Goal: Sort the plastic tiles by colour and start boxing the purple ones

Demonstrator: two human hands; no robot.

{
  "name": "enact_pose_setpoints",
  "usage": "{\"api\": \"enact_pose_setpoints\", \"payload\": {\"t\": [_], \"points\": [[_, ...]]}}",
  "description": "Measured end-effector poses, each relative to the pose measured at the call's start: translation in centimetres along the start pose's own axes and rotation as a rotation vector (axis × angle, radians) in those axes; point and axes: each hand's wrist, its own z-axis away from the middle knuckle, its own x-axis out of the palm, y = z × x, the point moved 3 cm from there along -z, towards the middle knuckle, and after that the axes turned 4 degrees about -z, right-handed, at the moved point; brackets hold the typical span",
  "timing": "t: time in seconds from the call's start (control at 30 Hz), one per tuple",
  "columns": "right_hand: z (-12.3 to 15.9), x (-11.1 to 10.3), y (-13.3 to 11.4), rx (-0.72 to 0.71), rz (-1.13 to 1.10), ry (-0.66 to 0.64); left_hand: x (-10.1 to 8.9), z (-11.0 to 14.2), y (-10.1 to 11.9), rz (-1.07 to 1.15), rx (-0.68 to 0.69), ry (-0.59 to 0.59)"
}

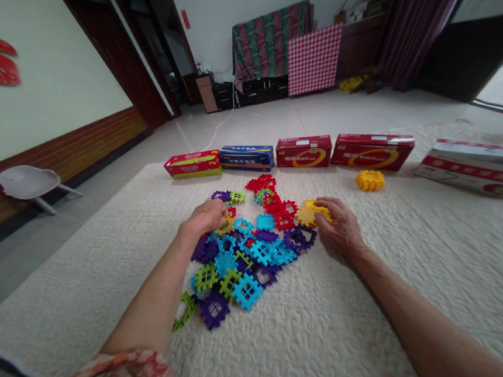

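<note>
A loose heap of notched plastic building tiles (226, 263) in purple, blue, green and red lies on the quilted cover. At its left side, my left hand (207, 217) reaches in with curled fingers, pinching the edge of a yellow tile (225, 226); the fingertips are partly hidden. On the right of the heap, my right hand (339, 225) grips several stacked yellow tiles (307, 214) between thumb and fingers. Red tiles (284, 215) lie beside that stack. Apart from the heap, farther right, sits another stack of yellow tiles (370, 180).
Along the back stand a red-and-yellow box (194, 165), a blue box (248, 158) and two dark red boxes (303, 153). A white-and-red box (478, 165) is at the right. The pale quilted cover (317, 335) spreads underneath. A white stool (28, 181) stands on the floor at left.
</note>
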Motion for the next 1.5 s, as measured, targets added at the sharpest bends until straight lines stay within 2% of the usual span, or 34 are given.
{"api": "enact_pose_setpoints", "payload": {"t": [0.1, 0.17, 0.23, 0.4, 0.5, 0.57, 0.63, 0.73, 0.87, 1.07, 1.23, 1.33, 1.4, 1.5], "points": [[0.0, 0.0, -0.1, -0.002, -0.011, 0.000, -1.6, -0.5, 0.1, -0.080, -0.041, 0.035], [-0.1, -0.1, -0.1, 0.015, -0.021, 0.002, -2.2, -1.1, 1.2, -0.049, -0.050, 0.087], [-0.1, -0.2, 0.1, 0.042, -0.026, 0.017, -2.2, -2.0, 3.3, 0.045, -0.020, 0.125], [-0.2, -0.7, 0.3, 0.044, -0.015, 0.061, -1.2, -3.0, 10.5, 0.428, 0.131, 0.174], [-0.2, -0.8, 0.0, 0.002, -0.047, 0.057, -0.3, -1.5, 13.8, 0.491, 0.199, 0.242], [-0.1, -0.7, -0.2, -0.027, -0.076, 0.026, 0.7, 0.3, 15.4, 0.463, 0.327, 0.276], [-0.1, -0.4, -0.3, -0.048, -0.082, -0.014, 2.3, 2.1, 16.6, 0.365, 0.447, 0.286], [-0.1, 0.0, -0.1, -0.059, -0.053, -0.057, 4.8, 3.8, 17.4, 0.175, 0.481, 0.304], [0.0, 0.2, 0.2, -0.057, -0.051, -0.064, 6.3, 3.9, 17.4, 0.046, 0.451, 0.307], [0.1, 0.1, 0.2, -0.051, -0.038, -0.067, 5.9, 3.5, 15.5, -0.049, 0.405, 0.320], [0.1, 0.3, 0.2, -0.037, -0.039, -0.071, 5.6, 1.2, 11.2, -0.089, 0.321, 0.308], [0.1, 0.1, 0.1, -0.030, -0.039, -0.068, 4.4, -0.1, 8.3, -0.045, 0.236, 0.345], [0.0, -0.1, -0.2, -0.054, -0.033, -0.068, 3.0, 0.3, 6.4, 0.039, 0.179, 0.407], [0.0, -0.3, -1.3, -0.137, -0.005, -0.083, 1.3, 3.4, 4.0, 0.186, 0.173, 0.474]]}}
